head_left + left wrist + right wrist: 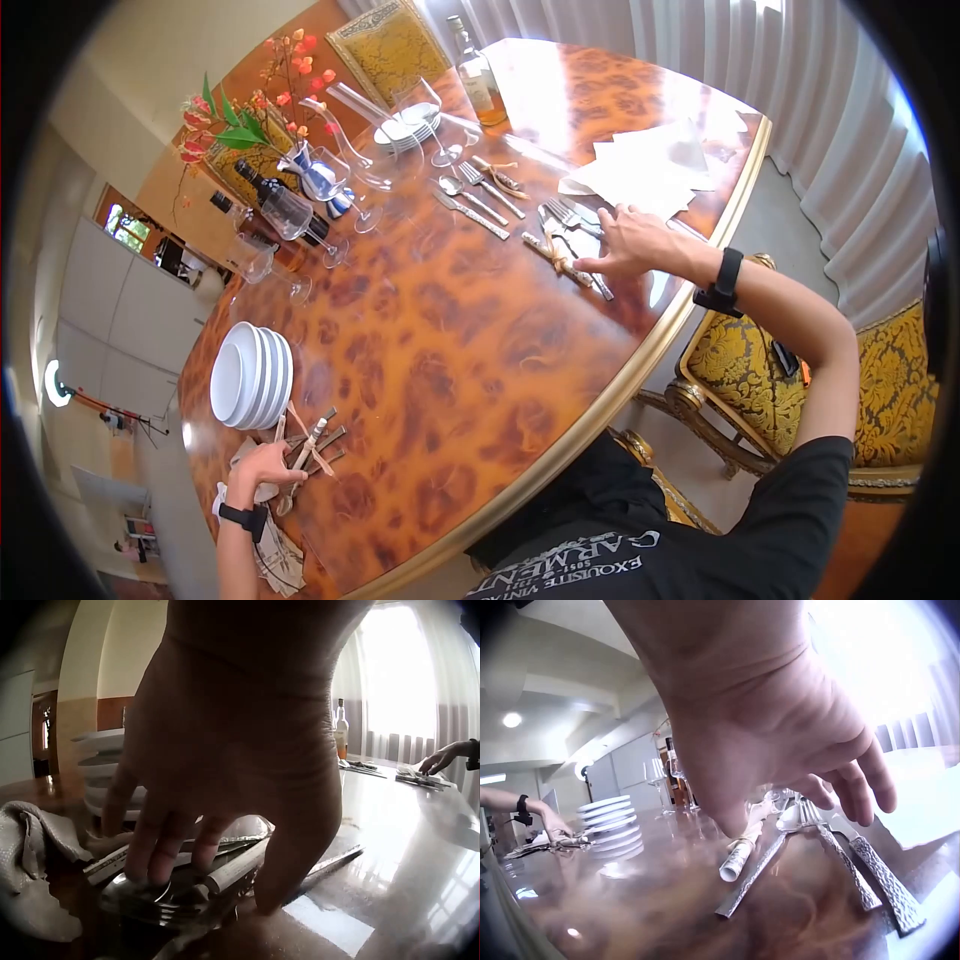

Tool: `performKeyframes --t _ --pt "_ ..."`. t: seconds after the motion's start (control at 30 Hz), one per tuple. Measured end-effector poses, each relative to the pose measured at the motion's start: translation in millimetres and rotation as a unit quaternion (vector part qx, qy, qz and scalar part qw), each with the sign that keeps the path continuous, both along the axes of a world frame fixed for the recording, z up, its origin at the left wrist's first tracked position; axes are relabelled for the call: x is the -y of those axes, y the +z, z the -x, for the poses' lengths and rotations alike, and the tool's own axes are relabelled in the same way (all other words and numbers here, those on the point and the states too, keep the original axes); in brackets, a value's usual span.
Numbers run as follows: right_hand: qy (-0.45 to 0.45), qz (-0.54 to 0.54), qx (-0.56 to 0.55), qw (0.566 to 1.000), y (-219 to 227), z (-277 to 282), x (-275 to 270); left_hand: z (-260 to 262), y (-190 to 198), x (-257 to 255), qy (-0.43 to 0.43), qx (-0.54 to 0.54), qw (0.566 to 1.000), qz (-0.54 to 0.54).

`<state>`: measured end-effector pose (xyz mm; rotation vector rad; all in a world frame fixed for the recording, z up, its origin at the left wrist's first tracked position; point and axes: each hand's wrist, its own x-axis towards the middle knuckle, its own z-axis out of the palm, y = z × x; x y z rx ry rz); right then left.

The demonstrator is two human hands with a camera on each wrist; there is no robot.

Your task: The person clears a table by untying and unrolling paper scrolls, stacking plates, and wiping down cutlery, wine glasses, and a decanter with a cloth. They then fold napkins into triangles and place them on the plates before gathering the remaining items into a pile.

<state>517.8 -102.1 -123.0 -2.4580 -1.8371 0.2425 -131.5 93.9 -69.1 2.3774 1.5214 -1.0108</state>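
My left hand (268,464) reaches down over a loose pile of cutlery beside the stacked white plates (238,378). In the left wrist view its fingers point down among the pieces, the thumb spread away from them, close over a fork (169,916) and a pale rolled piece (238,868). My right hand (640,243) hovers across the table with fingers spread. Below it lie a spoon (761,874), a fork (849,870), a knife (885,881) and a tied roll (739,853); thumb and fingers straddle them in the right wrist view.
White napkins (640,175) lie past my right hand. Another set of cutlery (480,195) sits further in. Wine glasses (365,215), dark bottles (285,205), a flower vase (318,175) and a liquor bottle (480,85) stand toward the far side. A crumpled cloth (282,560) lies near my left wrist.
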Motion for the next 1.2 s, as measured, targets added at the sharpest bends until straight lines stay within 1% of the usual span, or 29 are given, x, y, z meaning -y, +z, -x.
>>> performKeyframes --t 0.03,0.07,0.1,0.17,0.23,0.3,0.37,0.4,0.43,0.5,0.53,0.57,0.63,0.67,0.73,0.77,0.83,0.87,0.9,0.97,1.0,1.03,1.1,1.13,1.17,1.2 --pt "-0.004 -0.042 0.043 0.998 -7 5 2 -18 11 1 0.000 -0.041 0.999 -0.007" --pt "-0.008 -0.026 0.023 0.999 -9 6 1 -40 21 1 -0.016 -0.066 0.998 -0.007" --pt "-0.014 -0.046 0.034 0.998 -14 12 -2 -59 25 -4 -0.016 -0.067 0.998 -0.011" --pt "-0.023 -0.092 0.040 0.995 -21 25 -6 -89 32 -13 -0.074 0.038 0.997 0.010" --pt "-0.039 -0.098 0.039 0.994 -29 29 -17 -137 41 -14 -0.161 0.086 0.981 -0.066" --pt "-0.057 -0.105 0.037 0.992 -26 28 -26 -196 59 -10 -0.182 0.117 0.975 -0.053" --pt "-0.068 -0.042 -0.005 0.997 -18 22 -33 -231 51 -31 -0.271 0.150 0.946 -0.094" --pt "-0.081 -0.075 -0.023 0.994 -21 20 -35 -252 48 -39 -0.304 0.168 0.933 -0.099" --pt "-0.085 -0.079 -0.024 0.993 -24 17 -38 -274 45 -47 -0.337 0.186 0.917 -0.104" --pt "-0.063 -0.052 -0.051 0.995 -25 12 -43 -319 30 -65 -0.421 0.174 0.877 -0.155" --pt "-0.055 -0.061 -0.042 0.996 -23 16 -41 -346 25 -65 -0.438 0.159 0.868 -0.172" --pt "-0.032 -0.035 -0.030 0.998 -14 21 -36 -371 19 -65 -0.454 0.144 0.859 -0.188" --pt "-0.037 -0.065 -0.030 0.997 -35 17 -45 -412 -5 -83 -0.521 0.168 0.811 -0.206" --pt "-0.028 -0.062 -0.050 0.996 -34 17 -42 -432 -11 -84 -0.525 0.171 0.807 -0.211" --pt "0.025 -0.047 -0.024 0.998 -46 10 -48 -467 -23 -79 -0.585 0.099 0.766 -0.247" --pt "0.045 -0.033 -0.011 0.998 -50 9 -50 -480 -27 -78 -0.581 0.105 0.767 -0.250" --pt "0.037 -0.101 -0.017 0.994 -33 18 -37 -503 -28 -84 -0.614 0.061 0.758 -0.212" --pt "0.013 -0.105 -0.014 0.994 -30 22 -35 -510 -33 -92 -0.607 0.078 0.766 -0.198" --pt "0.014 -0.104 -0.078 0.991 -33 18 -38 -517 -32 -94 -0.610 0.084 0.761 -0.203" --pt "0.035 -0.079 -0.086 0.993 -40 7 -41 -527 -31 -100 -0.595 0.086 0.774 -0.199" --pt "0.064 -0.080 -0.067 0.992 -38 6 -38 -529 -33 -104 -0.613 0.100 0.756 -0.207" --pt "0.074 -0.071 -0.070 0.992 -35 5 -38 -533 -36 -107 -0.614 0.103 0.755 -0.208" --pt "0.087 -0.062 -0.068 0.992 -35 3 -41 -539 -43 -110 -0.601 0.092 0.777 -0.165" --pt "0.086 -0.058 -0.070 0.992 -37 3 -42 -537 -44 -112 -0.633 0.125 0.741 -0.187" --pt "0.079 -0.074 -0.071 0.992 -39 3 -42 -538 -47 -113 -0.633 0.126 0.742 -0.180" --pt "0.073 -0.089 -0.072 0.991 -40 4 -42 -539 -44 -110 -0.629 0.098 0.750 -0.179"
